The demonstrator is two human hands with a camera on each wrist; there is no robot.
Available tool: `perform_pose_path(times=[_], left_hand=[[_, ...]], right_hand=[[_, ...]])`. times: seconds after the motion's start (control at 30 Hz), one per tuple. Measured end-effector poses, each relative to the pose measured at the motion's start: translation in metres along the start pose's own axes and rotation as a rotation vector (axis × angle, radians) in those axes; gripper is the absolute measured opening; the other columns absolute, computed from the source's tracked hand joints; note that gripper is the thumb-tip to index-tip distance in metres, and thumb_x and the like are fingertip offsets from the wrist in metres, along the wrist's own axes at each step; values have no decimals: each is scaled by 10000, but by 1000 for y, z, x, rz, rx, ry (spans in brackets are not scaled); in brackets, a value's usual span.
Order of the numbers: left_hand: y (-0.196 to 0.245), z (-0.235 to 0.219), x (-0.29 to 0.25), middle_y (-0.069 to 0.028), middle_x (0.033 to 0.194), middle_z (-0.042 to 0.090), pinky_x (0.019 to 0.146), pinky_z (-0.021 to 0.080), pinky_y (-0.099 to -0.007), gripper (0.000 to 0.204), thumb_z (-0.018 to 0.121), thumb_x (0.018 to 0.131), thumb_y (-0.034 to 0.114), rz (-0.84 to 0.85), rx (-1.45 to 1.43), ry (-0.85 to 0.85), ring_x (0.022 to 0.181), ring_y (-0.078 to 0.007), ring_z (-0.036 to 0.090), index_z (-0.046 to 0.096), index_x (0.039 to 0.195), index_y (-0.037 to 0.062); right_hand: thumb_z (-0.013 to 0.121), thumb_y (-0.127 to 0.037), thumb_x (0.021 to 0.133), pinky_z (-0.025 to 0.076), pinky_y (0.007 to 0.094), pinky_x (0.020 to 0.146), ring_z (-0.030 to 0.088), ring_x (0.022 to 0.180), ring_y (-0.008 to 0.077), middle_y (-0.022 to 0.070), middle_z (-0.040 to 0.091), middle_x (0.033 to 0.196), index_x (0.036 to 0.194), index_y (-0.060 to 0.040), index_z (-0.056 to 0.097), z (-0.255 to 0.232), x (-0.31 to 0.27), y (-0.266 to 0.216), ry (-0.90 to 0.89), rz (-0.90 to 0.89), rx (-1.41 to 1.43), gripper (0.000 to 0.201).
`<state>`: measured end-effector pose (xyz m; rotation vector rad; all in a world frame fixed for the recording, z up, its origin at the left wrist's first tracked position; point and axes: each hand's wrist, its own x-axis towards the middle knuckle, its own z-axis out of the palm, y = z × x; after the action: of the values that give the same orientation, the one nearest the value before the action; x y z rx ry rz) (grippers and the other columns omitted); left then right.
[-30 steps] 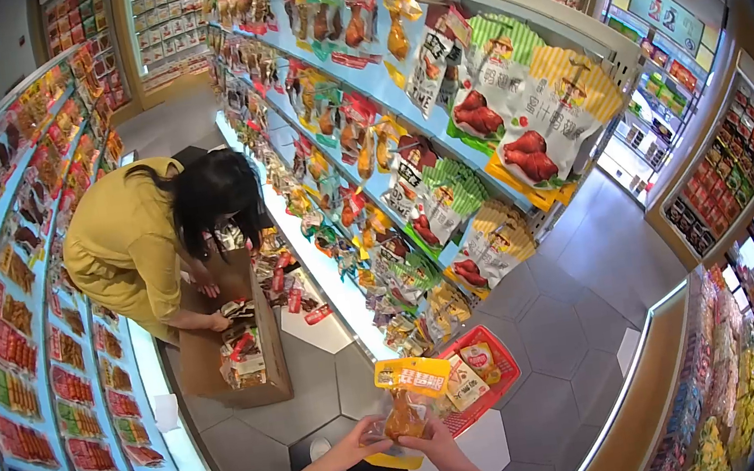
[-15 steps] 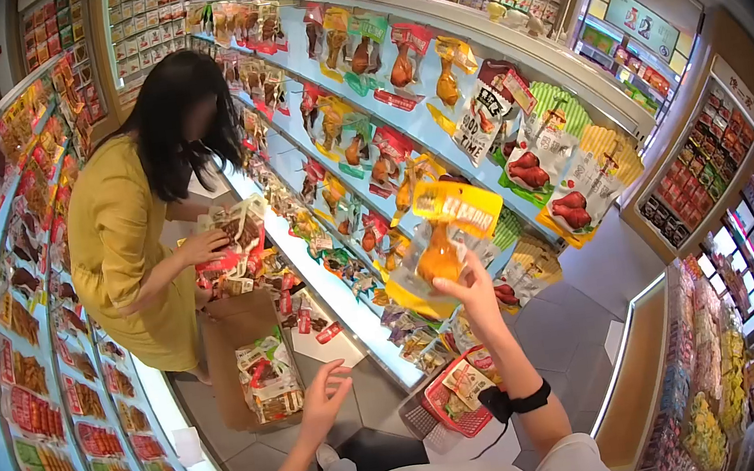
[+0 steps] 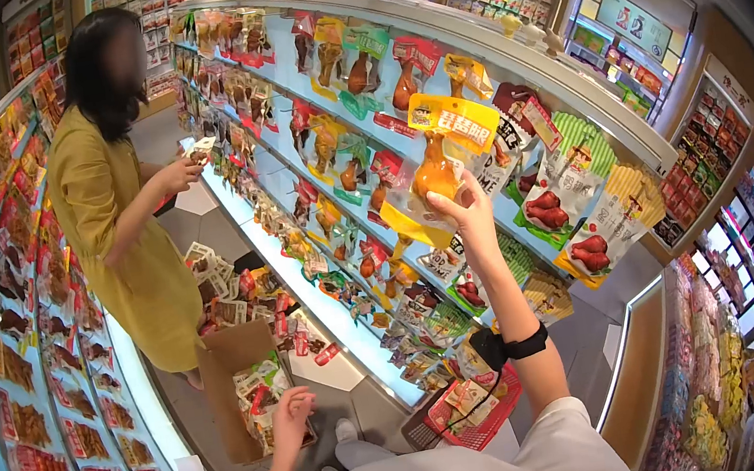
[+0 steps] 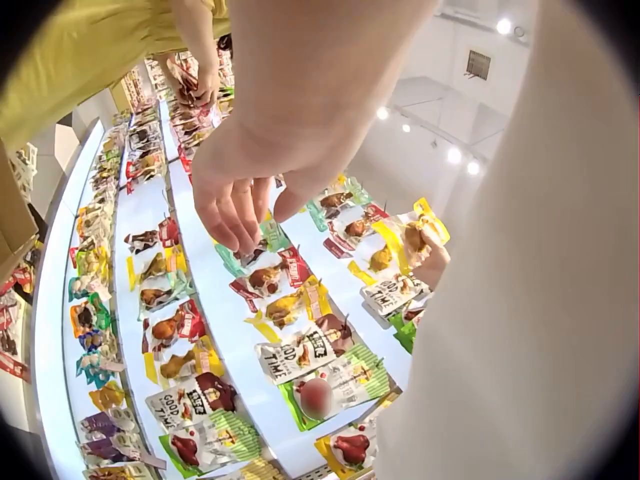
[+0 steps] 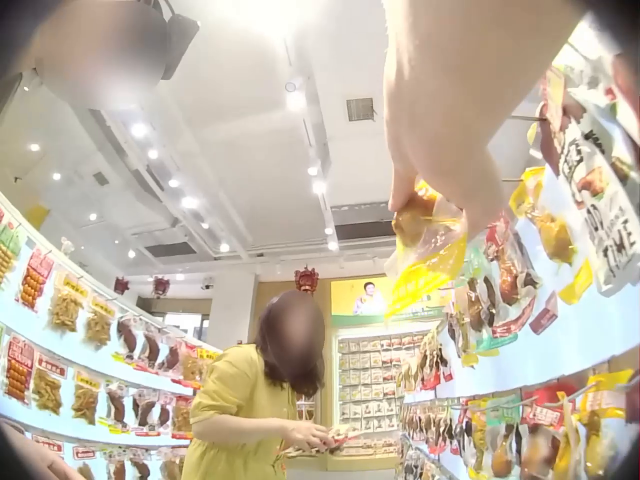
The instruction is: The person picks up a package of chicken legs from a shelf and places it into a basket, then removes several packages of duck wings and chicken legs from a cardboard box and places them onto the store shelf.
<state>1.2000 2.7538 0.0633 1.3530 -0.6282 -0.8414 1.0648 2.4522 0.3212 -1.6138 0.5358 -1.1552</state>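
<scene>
My right hand (image 3: 464, 208) pinches a vacuum-packed drumstick packet (image 3: 437, 168) between thumb and fingers, its yellow header uppermost. The packet is raised in front of the upper row of the display rack, overlapping other hanging drumstick packets (image 3: 360, 71) in the head view. From the right wrist, the lower yellow edge of the same packet (image 5: 428, 285) shows beneath the hand. My left hand (image 3: 291, 416) hangs with loosely bent fingers and holds nothing. In the head view it overlaps an open cardboard box (image 3: 224, 389) on the floor.
A red shopping basket (image 3: 506, 406) with packets in it stands on the floor by the rack's foot. Loose packets (image 3: 236, 287) lie heaped beyond the box. A person in a yellow dress (image 3: 115, 232) stands at the left, holding a small packet. Another stocked rack (image 3: 43, 375) lines the left side.
My right hand has lifted the drumstick packet from low over the basket up to the rack. My left hand has let go of it and dropped left. The other person has stood up from the box.
</scene>
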Motion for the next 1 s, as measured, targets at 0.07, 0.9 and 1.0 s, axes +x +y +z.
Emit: perform_pose_path(times=[0.07,0.9,1.0], left_hand=[[8,9,25,-76,921,599,670,462,-219,219,515,869,93,0,-27,7,785,-115,586,495,1067,1],[3,-41,135,-70,911,605,677,456,-230,204,503,881,117,-81,-100,-131,810,-130,588,506,1063,25],[-12,-61,141,-79,910,608,675,454,-233,211,508,877,129,-94,-103,-111,798,-132,587,508,1061,25]], right_hand=[[661,-112,742,466,290,776,538,958,158,88,543,1078,1169,-10,457,1,34,6,29,-47,5,484],[622,-146,800,525,305,666,596,840,168,91,583,978,1060,9,490,34,122,3,309,-6,47,330],[634,-158,793,518,301,686,588,849,162,101,569,984,1037,9,499,15,138,29,348,-37,2,325]])
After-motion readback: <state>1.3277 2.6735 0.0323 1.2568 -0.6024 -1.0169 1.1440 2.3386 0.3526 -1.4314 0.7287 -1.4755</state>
